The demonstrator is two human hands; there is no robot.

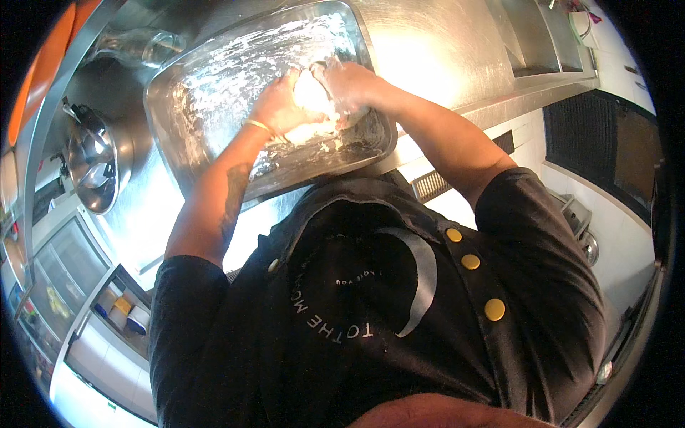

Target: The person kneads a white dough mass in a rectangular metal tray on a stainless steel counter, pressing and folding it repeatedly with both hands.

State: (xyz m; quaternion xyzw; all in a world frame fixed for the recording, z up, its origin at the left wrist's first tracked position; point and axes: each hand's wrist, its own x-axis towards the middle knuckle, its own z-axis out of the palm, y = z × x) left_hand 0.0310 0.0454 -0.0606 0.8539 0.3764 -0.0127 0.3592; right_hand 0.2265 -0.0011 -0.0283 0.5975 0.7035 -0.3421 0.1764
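Note:
A large rectangular metal tray (378,153) lies before me, its bottom streaked with white flour or dough residue. Inside it, toward the right, both my hands work on a lump of white dough (311,91), which is washed out by glare. My left hand (280,105), with a yellow band at the wrist, is closed on the lump's left side. From the right, my right hand (349,84) grips the same lump; its fingers are slightly blurred. Loose white bits (303,133) lie on the tray below my hands.
A clear glass vessel (146,48) lies beyond the tray's left corner. Left of the tray, a metal bowl (118,189) holds metal utensils (93,143). The steel counter (421,43) extends right toward a sink-like recess (539,43). An orange object (43,68) borders the far left.

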